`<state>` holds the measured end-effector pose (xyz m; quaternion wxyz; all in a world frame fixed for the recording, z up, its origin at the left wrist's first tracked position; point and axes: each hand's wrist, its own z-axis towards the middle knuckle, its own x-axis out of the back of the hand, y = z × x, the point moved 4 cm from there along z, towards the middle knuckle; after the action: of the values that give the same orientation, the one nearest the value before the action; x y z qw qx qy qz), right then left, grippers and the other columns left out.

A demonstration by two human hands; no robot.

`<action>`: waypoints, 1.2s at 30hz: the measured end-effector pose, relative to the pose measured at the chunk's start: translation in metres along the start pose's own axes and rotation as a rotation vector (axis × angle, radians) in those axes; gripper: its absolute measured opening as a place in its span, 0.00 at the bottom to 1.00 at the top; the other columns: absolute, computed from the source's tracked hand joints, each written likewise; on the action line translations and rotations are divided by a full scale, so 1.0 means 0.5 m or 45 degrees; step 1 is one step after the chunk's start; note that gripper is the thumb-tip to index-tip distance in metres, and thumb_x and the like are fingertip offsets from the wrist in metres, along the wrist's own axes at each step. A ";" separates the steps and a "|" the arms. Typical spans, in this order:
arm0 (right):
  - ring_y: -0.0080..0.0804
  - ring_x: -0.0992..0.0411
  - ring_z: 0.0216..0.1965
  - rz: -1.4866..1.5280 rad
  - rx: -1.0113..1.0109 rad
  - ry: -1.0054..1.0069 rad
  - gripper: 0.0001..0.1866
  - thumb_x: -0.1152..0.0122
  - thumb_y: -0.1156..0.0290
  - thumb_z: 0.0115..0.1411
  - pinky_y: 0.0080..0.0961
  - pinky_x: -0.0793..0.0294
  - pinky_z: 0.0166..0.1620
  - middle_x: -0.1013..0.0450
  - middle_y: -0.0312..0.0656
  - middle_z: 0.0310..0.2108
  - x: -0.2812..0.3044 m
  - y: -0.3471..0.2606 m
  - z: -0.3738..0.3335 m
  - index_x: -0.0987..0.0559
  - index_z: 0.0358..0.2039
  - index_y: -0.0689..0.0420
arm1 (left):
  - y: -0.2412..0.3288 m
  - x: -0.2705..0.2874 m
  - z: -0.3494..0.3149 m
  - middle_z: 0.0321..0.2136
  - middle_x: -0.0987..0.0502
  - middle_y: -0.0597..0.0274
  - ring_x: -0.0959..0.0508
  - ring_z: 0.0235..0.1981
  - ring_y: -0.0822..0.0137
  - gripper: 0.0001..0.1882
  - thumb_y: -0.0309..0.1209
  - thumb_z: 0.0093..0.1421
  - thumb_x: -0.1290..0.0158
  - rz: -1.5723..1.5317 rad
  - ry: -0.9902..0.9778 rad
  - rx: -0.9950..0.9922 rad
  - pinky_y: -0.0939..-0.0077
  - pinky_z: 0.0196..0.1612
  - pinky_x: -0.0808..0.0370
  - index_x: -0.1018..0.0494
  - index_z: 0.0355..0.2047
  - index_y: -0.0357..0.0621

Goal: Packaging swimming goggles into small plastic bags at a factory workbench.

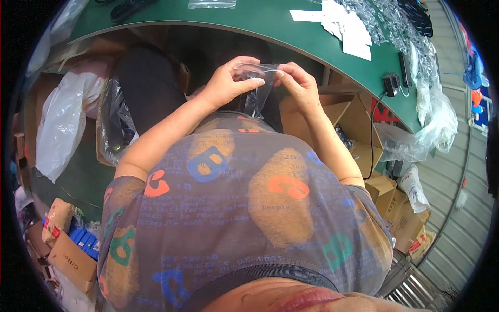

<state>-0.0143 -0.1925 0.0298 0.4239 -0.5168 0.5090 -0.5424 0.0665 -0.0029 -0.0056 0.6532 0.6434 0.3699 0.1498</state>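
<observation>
L hand (pixel 231 83) & R hand (pixel 301 86) both on a clear plastic bag (pixel 266 89), held up in front of the person's belly, just off the near edge of the green table (pixel 171 13), not on it. Bag hangs down from the fingers, btwn the two hands.

L hand: clamped on bag's L side, thumb lying across the near face, fingers bent at the upper edge. R hand: thumb + index pinched tog. on the upper R corner, other fingers curled. Film looks stretched btwn the two grips. Dark patch low in bag: can't tell if contents or just dark clothing showing thru.

Step in hand (judgement): handling the bag at its mouth end, prob. spreading or straightening the edge; can't tell if mouth is open or closed. Next move calls for, IMO, a light but firm pinch both sides, film taut, edges lined up; thin film cd slip or fold if one side lets go.

Around: open cardboard box (pixel 369 138) below R forearm side, near but not touched. White plastic bag (pixel 62 119) well off to L. Papers (pixel 356 41) on table, far R, w/ black adapter (pixel 391 83) nr the edge. Another clear bag (pixel 212 3) flat at top of view.
</observation>
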 end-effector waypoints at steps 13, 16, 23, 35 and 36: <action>0.24 0.26 0.36 -0.279 0.347 0.272 0.05 0.36 0.76 0.64 0.21 0.27 0.40 0.26 0.37 0.34 -0.001 0.004 -0.012 0.19 0.39 0.62 | -0.006 0.002 0.033 0.46 0.18 0.58 0.20 0.46 0.71 0.29 0.31 0.59 0.32 -0.050 -0.082 0.050 0.75 0.51 0.22 0.29 0.58 0.39; 0.23 0.26 0.37 -0.071 0.211 0.237 0.07 0.36 0.75 0.65 0.20 0.28 0.41 0.27 0.36 0.35 0.005 0.016 -0.005 0.19 0.42 0.63 | -0.005 0.007 0.034 0.46 0.18 0.58 0.20 0.45 0.71 0.29 0.32 0.59 0.32 0.021 -0.070 0.066 0.75 0.51 0.22 0.29 0.58 0.39; 0.21 0.27 0.37 -0.120 0.200 0.144 0.05 0.37 0.76 0.65 0.18 0.29 0.42 0.27 0.35 0.36 0.010 0.015 0.009 0.19 0.40 0.63 | -0.002 0.007 0.034 0.46 0.18 0.58 0.20 0.45 0.71 0.29 0.32 0.59 0.32 0.012 -0.066 0.071 0.75 0.50 0.22 0.29 0.59 0.40; 0.23 0.27 0.41 0.015 0.073 0.147 0.04 0.41 0.76 0.68 0.22 0.29 0.48 0.28 0.35 0.38 -0.004 0.011 0.006 0.20 0.37 0.62 | -0.002 0.002 0.037 0.46 0.18 0.57 0.20 0.45 0.71 0.30 0.32 0.59 0.31 0.033 -0.076 0.066 0.75 0.50 0.22 0.29 0.59 0.40; 0.23 0.27 0.41 0.031 0.034 0.139 0.04 0.41 0.76 0.68 0.22 0.29 0.48 0.28 0.35 0.38 -0.006 0.009 0.006 0.20 0.37 0.62 | -0.002 0.001 0.036 0.46 0.18 0.57 0.20 0.45 0.72 0.30 0.32 0.59 0.31 0.028 -0.078 0.064 0.75 0.50 0.22 0.29 0.59 0.40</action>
<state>-0.0113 -0.1904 0.0250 0.4090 -0.4744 0.5302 -0.5714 0.0790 -0.0158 -0.0088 0.6462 0.6680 0.3462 0.1278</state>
